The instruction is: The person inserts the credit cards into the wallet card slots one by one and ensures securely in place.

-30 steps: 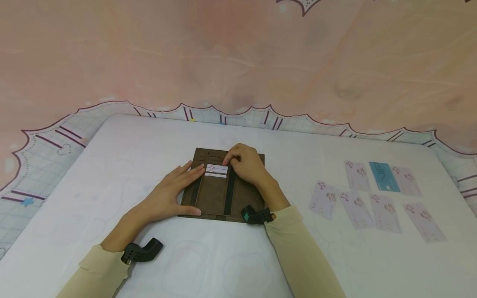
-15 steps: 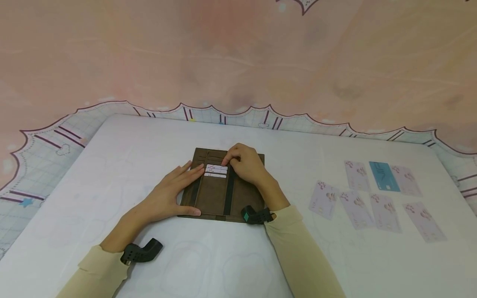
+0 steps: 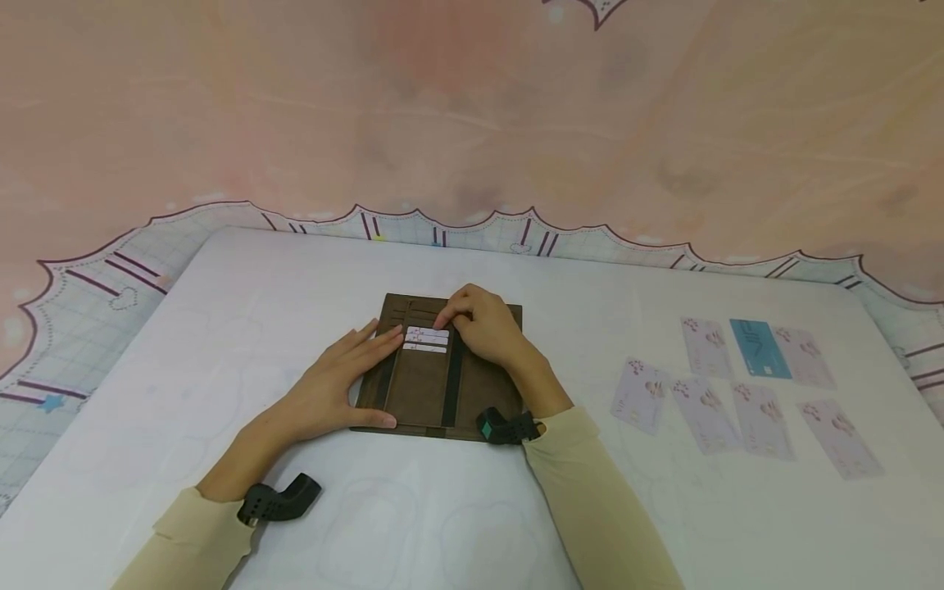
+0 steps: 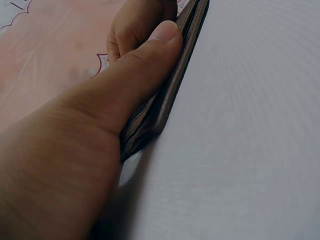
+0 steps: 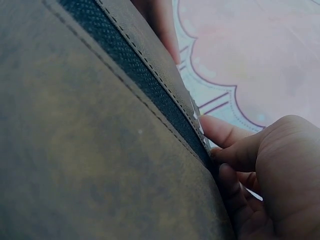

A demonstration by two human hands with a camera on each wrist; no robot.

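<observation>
An open brown wallet (image 3: 420, 393) lies on the white table (image 3: 295, 279). Three white card edges (image 3: 427, 339) show stepped in its slots. My left hand (image 3: 369, 369) lies flat on the wallet's left flap with straight fingers, and its thumb (image 4: 125, 85) runs along the wallet's near edge (image 4: 170, 95). My right hand (image 3: 447, 317) has curled fingers and pinches the top card (image 3: 428, 332) at its upper right corner. In the right wrist view the right hand's fingertips (image 5: 220, 135) meet the card edge (image 5: 197, 112) beside the wallet's black strip (image 5: 130, 65).
Several pale lilac cards (image 3: 708, 401) and one blue card (image 3: 760, 348) lie spread on the table to the right. A pink and grid-patterned mat (image 3: 96, 287) surrounds the table. Black wrist mounts (image 3: 280, 498) sit on both sleeves.
My right fingertips have edged slightly left on the top card. My left hand and the wallet have stayed put.
</observation>
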